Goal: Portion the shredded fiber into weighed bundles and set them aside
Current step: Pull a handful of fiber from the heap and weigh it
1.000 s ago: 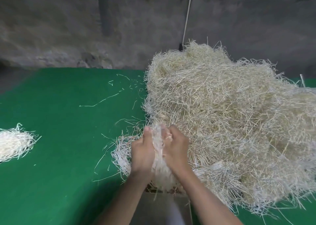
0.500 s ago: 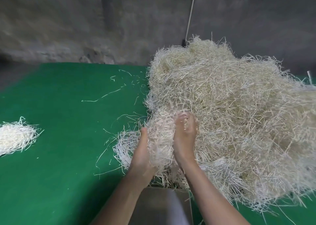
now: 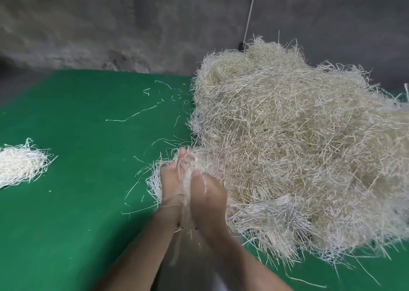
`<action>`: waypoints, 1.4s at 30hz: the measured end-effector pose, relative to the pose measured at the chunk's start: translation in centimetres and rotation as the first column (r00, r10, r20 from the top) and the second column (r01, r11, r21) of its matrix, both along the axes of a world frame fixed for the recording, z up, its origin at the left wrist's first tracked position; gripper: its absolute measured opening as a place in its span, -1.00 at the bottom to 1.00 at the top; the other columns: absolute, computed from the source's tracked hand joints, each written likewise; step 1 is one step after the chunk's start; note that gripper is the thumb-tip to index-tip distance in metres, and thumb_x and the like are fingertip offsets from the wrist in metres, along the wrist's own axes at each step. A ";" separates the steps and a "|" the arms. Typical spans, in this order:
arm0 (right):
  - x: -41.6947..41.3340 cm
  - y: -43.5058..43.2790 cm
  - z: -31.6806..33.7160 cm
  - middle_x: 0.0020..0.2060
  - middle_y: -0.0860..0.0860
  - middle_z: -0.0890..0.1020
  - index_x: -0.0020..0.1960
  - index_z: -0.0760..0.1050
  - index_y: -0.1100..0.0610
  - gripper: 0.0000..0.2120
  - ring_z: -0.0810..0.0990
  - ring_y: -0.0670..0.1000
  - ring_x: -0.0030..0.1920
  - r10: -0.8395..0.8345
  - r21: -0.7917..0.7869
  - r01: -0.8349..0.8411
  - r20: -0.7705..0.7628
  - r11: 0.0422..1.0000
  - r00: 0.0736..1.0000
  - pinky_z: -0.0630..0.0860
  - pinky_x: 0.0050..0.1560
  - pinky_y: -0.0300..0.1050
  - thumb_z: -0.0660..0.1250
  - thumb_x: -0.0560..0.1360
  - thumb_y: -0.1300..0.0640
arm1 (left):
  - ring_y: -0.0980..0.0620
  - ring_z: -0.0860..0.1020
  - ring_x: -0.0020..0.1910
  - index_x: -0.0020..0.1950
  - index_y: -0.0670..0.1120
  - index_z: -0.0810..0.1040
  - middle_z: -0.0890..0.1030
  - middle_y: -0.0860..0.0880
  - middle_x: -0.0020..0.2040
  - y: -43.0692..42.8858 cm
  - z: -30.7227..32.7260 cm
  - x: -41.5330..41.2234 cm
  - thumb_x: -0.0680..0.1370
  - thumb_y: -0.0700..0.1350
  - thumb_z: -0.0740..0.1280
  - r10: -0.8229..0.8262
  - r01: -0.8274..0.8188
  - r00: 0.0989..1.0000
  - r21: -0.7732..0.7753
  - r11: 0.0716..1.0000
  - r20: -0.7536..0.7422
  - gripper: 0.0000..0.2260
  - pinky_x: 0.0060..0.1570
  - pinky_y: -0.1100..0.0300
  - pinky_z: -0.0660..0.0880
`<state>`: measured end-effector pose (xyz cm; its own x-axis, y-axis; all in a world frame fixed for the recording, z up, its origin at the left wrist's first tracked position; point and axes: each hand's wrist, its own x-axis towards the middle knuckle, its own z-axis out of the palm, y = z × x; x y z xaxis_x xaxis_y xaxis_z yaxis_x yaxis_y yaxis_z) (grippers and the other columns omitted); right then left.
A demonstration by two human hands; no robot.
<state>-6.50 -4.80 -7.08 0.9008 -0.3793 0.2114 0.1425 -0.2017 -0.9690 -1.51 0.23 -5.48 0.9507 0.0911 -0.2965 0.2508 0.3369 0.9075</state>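
The right hand [image 3: 208, 199] has drawn back beside the left hand [image 3: 169, 186]; both grip a tuft of pale shredded fiber [image 3: 188, 169] at the near edge of the big heap [image 3: 287, 146]. Probably light, springy and tangling, so it is best grasped deep.

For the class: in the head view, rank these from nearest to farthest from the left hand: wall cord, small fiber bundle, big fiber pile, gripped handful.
1. Gripped handful, in the left hand.
2. Big fiber pile, just right.
3. Small fiber bundle, far left.
4. Wall cord, behind the pile.
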 end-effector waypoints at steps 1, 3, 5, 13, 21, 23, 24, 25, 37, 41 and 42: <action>1.2 -1.2 -0.2 -0.53 -0.10 0.36 -0.40 0.32 0.01 -0.64 0.28 -0.09 -0.50 -0.010 -0.034 0.009 -0.054 0.999 0.998 0.25 -0.49 -0.15 0.20 0.58 0.08 | 0.14 0.29 -0.67 -0.36 -0.12 0.44 0.34 0.05 -0.63 -0.2 -0.3 -0.7 0.62 -0.03 0.20 -0.003 0.011 0.998 0.143 0.990 -0.058 -0.63 -0.67 0.32 0.22; 2.9 -3.9 0.4 -0.30 0.05 0.55 -0.14 0.42 0.15 -0.87 0.49 0.02 -0.34 -0.038 -0.194 0.012 -0.130 0.981 0.991 0.44 -0.37 0.00 0.21 0.57 0.28 | 0.09 0.23 -0.65 -0.43 -0.07 0.33 0.25 0.06 -0.67 -0.6 -1.0 -2.2 0.53 0.24 0.19 -0.090 0.116 0.992 0.413 0.903 -0.083 -0.53 -0.68 0.31 0.11; 2.7 -4.9 0.1 0.06 0.06 0.51 0.10 0.33 0.02 -0.74 0.51 -0.01 0.01 0.029 -0.197 -0.057 -0.141 0.979 0.990 0.49 -0.11 -0.07 0.22 0.52 0.33 | 0.13 0.15 -0.68 -0.44 -0.04 0.25 0.20 0.07 -0.68 0.0 -0.8 -2.2 0.41 0.35 0.17 -0.167 0.168 0.985 0.465 0.869 -0.043 -0.51 -0.69 0.32 0.09; 0.6 -6.7 1.8 0.12 -0.63 0.18 0.29 0.08 -0.57 -0.35 0.28 -0.27 0.29 0.439 0.150 -0.419 -0.134 0.895 0.889 0.34 0.24 0.03 0.25 0.26 -0.48 | 0.15 0.47 0.18 0.43 -0.12 0.30 0.43 -0.03 0.36 1.3 1.6 0.5 0.26 0.31 0.33 -0.327 0.224 0.940 0.546 0.807 0.096 -0.15 0.13 0.26 0.32; 3.9 -6.1 1.0 0.45 0.02 0.24 0.52 0.04 0.07 -0.29 0.25 -0.07 0.40 -0.071 0.353 0.133 -0.183 0.926 0.980 0.21 0.35 -0.06 0.14 0.52 -0.26 | 0.19 0.49 0.21 0.37 0.25 0.35 0.41 0.28 0.32 1.0 -0.2 -2.1 0.55 0.28 0.10 -0.343 0.316 0.918 0.153 0.936 0.201 -0.61 0.24 0.18 0.36; 2.5 -3.8 0.1 0.23 0.06 0.49 0.44 0.24 0.14 -0.42 0.43 -0.13 0.26 -0.007 0.203 0.047 -0.196 0.978 0.980 0.33 0.27 -0.30 0.14 0.56 -0.19 | 0.07 0.57 0.17 0.30 0.25 0.46 0.48 0.06 0.35 -0.1 -0.8 -3.0 0.49 0.35 0.16 -0.444 0.442 0.890 0.037 0.896 0.103 -0.57 0.11 0.12 0.53; 1.7 -2.5 -0.9 -0.04 -0.01 0.59 0.27 0.44 0.16 -0.55 0.56 -0.11 0.03 0.023 0.164 0.003 -0.160 0.986 0.987 0.43 0.04 -0.44 0.18 0.56 -0.15 | -0.06 0.57 0.17 0.36 0.09 0.44 0.48 -0.12 0.34 -0.6 -0.7 -2.4 0.40 0.40 0.25 -0.377 0.375 0.926 -0.057 0.925 -0.024 -0.38 0.04 0.06 0.57; 1.0 -1.7 -1.4 -0.27 -0.06 0.59 0.03 0.55 0.09 -0.68 0.59 -0.09 -0.20 0.050 0.174 -0.027 -0.129 0.984 0.990 0.45 -0.23 -0.44 0.21 0.54 -0.13 | -0.16 0.57 0.15 0.40 -0.06 0.39 0.46 -0.26 0.31 -0.8 -0.8 -1.5 0.34 0.39 0.32 -0.249 0.239 0.958 -0.084 0.968 -0.145 -0.22 -0.05 0.05 0.60; 0.6 -5.7 -2.4 -0.20 -0.11 0.66 -0.19 0.60 -0.11 -0.86 0.59 -0.09 -0.20 0.367 0.123 -0.347 -0.214 0.930 0.905 0.62 -0.15 -0.08 0.36 0.45 -0.14 | 0.14 0.11 -0.64 -0.40 -0.07 0.19 0.15 0.11 -0.64 3.5 -0.8 2.7 0.57 0.16 0.15 0.145 -0.188 0.979 0.353 0.916 0.145 -0.55 -0.59 0.26 0.09; 0.9 -5.5 -1.7 -0.14 -0.21 0.64 0.02 0.47 -0.24 -0.77 0.64 -0.12 -0.18 0.315 0.388 -0.258 -0.089 0.885 0.945 0.60 -0.23 -0.11 0.29 0.39 -0.25 | 0.10 0.49 -0.45 0.06 -0.29 0.51 0.54 0.06 -0.38 1.8 -1.6 1.9 0.56 0.07 0.24 -0.134 0.007 0.965 0.487 0.873 0.226 -0.60 -0.47 0.19 0.40; 0.7 -4.6 -1.1 -0.17 -0.33 0.63 -0.02 0.40 -0.45 -0.87 0.64 -0.24 -0.19 0.408 0.396 -0.337 -0.108 0.854 0.906 0.58 -0.27 -0.25 0.25 0.44 -0.24 | 0.11 0.56 -0.26 0.19 -0.24 0.47 0.61 0.02 -0.16 1.1 -1.8 1.7 0.57 0.01 0.25 -0.178 0.033 0.960 0.543 0.839 0.215 -0.66 -0.31 0.24 0.49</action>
